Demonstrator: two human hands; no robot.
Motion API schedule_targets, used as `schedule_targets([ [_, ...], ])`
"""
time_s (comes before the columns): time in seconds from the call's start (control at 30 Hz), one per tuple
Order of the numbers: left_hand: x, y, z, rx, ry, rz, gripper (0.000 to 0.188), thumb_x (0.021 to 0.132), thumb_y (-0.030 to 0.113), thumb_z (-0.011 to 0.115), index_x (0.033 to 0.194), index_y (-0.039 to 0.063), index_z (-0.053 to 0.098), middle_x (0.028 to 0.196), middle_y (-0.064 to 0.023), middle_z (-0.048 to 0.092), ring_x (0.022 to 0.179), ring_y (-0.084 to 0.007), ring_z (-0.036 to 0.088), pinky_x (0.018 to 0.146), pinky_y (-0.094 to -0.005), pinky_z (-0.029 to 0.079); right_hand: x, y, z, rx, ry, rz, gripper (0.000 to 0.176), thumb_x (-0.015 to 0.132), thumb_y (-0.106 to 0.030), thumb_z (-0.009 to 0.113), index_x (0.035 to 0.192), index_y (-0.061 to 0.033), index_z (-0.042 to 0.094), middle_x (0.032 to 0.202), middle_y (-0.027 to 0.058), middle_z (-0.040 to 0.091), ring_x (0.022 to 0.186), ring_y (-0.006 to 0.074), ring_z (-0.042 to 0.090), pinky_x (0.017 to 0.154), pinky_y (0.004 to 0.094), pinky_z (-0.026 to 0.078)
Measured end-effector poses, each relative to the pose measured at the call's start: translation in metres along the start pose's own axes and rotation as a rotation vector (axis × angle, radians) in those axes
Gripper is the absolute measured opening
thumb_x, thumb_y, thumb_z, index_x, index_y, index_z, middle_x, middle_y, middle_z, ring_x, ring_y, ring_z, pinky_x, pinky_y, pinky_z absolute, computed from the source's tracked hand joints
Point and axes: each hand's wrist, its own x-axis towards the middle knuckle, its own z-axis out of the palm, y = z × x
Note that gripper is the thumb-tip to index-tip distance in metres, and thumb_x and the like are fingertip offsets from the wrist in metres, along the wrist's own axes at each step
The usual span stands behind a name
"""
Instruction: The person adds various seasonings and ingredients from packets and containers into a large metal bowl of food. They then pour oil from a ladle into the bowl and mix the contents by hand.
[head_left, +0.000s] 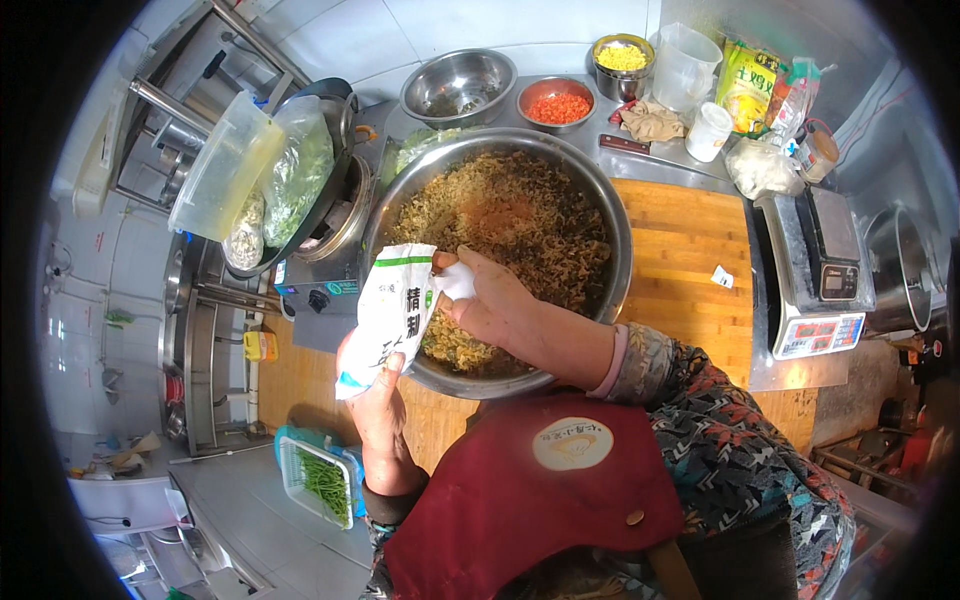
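Observation:
A large steel bowl (619, 225) holds a dark and tan chopped food mixture (555, 195) with a patch of reddish-brown powder on top. Over its near left side, my left hand (381, 405) grips the lower end of a white printed plastic bag (394, 315) with a green stripe. My right hand (499, 300) is at the bag's side, above the mixture, its fingers around something white; whether that is part of the bag or its contents I cannot tell.
Right of the bowl lie a wooden cutting board (682, 255), a knife (626, 145) and scales (817, 270). Behind stand bowls of chopped red pieces (559, 109) and yellow pieces (621, 58), and a steel bowl (459, 86). A wok (330, 195) with bagged greens stands left.

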Motion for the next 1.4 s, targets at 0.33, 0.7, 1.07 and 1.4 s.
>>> schedule_targets([
  [0.33,0.001,-0.011,-0.004,-0.173,-0.009,-0.112,0.054,0.084,0.007,0.07,0.132,0.001,0.047,0.124,-0.0106,0.059,0.111,-0.0233,0.058,0.092,-0.0393,0.048,0.003,0.0,-0.006,-0.036,0.014,0.018,0.032,0.104,-0.029,0.038,0.106,-0.0028,0.056,0.1,0.0124,0.06,0.093,0.0247,0.057,0.076,0.034,0.05],
  [0.7,-0.012,-0.005,-0.079,-0.709,0.027,-0.246,0.043,0.095,0.031,0.06,0.132,0.013,0.049,0.126,-0.0061,0.06,0.106,-0.0237,0.059,0.071,-0.0407,0.052,-0.021,-0.07,0.028,-1.877,-0.146,-0.03,0.029,0.091,-0.022,0.062,0.112,-0.0019,0.062,0.105,0.0093,0.065,0.086,0.0197,0.065,0.08,0.0338,0.053],
  [1.07,-0.027,-0.004,-0.092,-0.641,0.027,-0.304,0.046,0.092,0.023,0.065,0.132,0.01,0.048,0.124,-0.0077,0.061,0.105,-0.0251,0.061,0.073,-0.0415,0.054,0.02,-0.067,0.072,-2.367,-0.291,-0.5,0.049,0.093,-0.04,0.058,0.122,-0.0005,0.062,0.116,0.0202,0.066,0.109,0.0304,0.063,0.098,0.0398,0.046],
  [1.4,0.006,0.001,-0.025,-0.157,-0.013,-0.189,0.051,0.079,-0.003,0.072,0.127,-0.001,0.052,0.118,-0.0099,0.063,0.106,-0.0202,0.061,0.095,-0.0348,0.047,0.008,0.018,-0.019,-0.352,-0.071,-0.081,0.043,0.101,-0.036,0.048,0.115,0.0042,0.056,0.118,0.0174,0.054,0.107,0.0311,0.055,0.098,0.0434,0.048],
])
